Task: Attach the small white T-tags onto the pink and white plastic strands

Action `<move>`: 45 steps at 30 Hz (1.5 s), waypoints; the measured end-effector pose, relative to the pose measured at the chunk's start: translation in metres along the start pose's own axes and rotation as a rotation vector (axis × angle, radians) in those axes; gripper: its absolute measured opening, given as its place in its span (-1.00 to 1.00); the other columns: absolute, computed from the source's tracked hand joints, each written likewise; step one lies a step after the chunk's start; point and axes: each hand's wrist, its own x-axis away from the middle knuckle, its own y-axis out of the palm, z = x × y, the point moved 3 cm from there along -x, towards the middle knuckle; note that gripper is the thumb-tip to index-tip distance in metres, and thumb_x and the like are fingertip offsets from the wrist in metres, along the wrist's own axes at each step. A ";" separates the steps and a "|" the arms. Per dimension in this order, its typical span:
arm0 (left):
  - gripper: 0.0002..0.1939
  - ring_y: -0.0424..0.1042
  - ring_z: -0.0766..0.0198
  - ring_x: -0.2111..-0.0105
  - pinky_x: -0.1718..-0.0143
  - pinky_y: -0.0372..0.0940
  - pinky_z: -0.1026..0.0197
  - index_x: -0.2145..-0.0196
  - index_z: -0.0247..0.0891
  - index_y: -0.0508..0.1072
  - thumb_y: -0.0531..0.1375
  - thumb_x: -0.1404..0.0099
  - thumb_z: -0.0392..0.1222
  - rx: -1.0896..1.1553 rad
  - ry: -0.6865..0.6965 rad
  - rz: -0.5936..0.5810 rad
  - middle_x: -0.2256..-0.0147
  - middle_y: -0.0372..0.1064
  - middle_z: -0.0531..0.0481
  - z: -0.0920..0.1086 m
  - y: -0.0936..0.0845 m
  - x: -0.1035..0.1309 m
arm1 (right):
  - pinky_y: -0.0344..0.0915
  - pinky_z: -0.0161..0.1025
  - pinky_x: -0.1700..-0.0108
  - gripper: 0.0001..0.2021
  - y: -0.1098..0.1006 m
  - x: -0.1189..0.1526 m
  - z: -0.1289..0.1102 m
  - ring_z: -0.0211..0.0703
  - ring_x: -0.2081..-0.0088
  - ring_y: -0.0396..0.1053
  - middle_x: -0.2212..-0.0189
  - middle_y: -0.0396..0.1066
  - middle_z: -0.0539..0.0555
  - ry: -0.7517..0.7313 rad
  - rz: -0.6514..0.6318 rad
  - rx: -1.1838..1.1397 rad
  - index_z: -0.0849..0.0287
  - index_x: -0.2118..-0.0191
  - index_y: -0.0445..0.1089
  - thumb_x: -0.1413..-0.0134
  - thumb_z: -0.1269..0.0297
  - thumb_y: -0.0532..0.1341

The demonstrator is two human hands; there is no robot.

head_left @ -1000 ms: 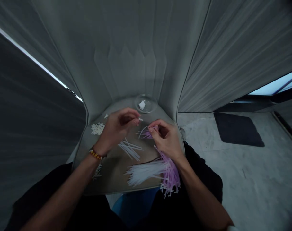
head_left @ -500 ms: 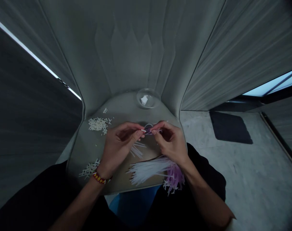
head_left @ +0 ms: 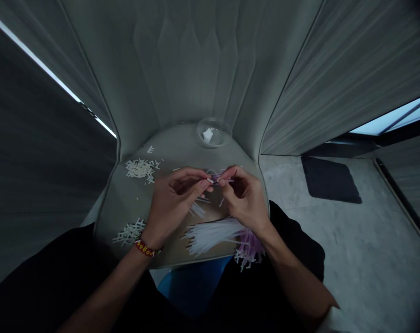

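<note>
My left hand pinches a small white plastic piece between thumb and fingertips. Close beside it, my right hand is closed, its thumb and finger on the end of a thin, pale plastic strand; whether the two pieces touch I cannot tell. Purple strands show between and behind the fingertips. Below the hands lies a bundle of long white strands, with purple strands at its right end. A few loose white strands rest between the left hand and the bundle.
On the chair seat sit a heap of small white pieces and a second heap nearer the left leg. A clear round bowl with a white scrap stands by the backrest. A dark mat lies on the floor.
The view has tilted slightly, so the seat and its contents sit higher in the picture. My fingertips have come closer together, the white piece moving toward the right hand.
</note>
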 end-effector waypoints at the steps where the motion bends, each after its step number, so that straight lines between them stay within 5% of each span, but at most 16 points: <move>1: -0.85 0.61 0.22 0.31 0.24 0.54 0.23 0.22 -0.18 0.59 0.37 -0.27 -0.10 -0.004 0.001 0.001 0.27 0.61 -0.03 0.000 0.000 0.000 | 0.27 -0.30 0.37 -0.90 0.000 0.000 0.000 -0.24 0.39 0.34 0.42 0.42 0.00 0.001 0.003 0.001 0.13 0.30 0.42 -0.22 0.25 0.27; 45: -0.89 0.59 0.27 0.35 0.30 0.54 0.30 0.26 -0.23 0.60 0.37 -0.27 -0.17 0.032 0.001 0.025 0.29 0.59 -0.01 0.001 0.010 0.006 | 0.35 -0.31 0.34 -0.93 0.003 0.004 -0.002 -0.25 0.37 0.41 0.40 0.45 -0.01 -0.036 -0.041 0.001 0.14 0.29 0.43 -0.23 0.30 0.28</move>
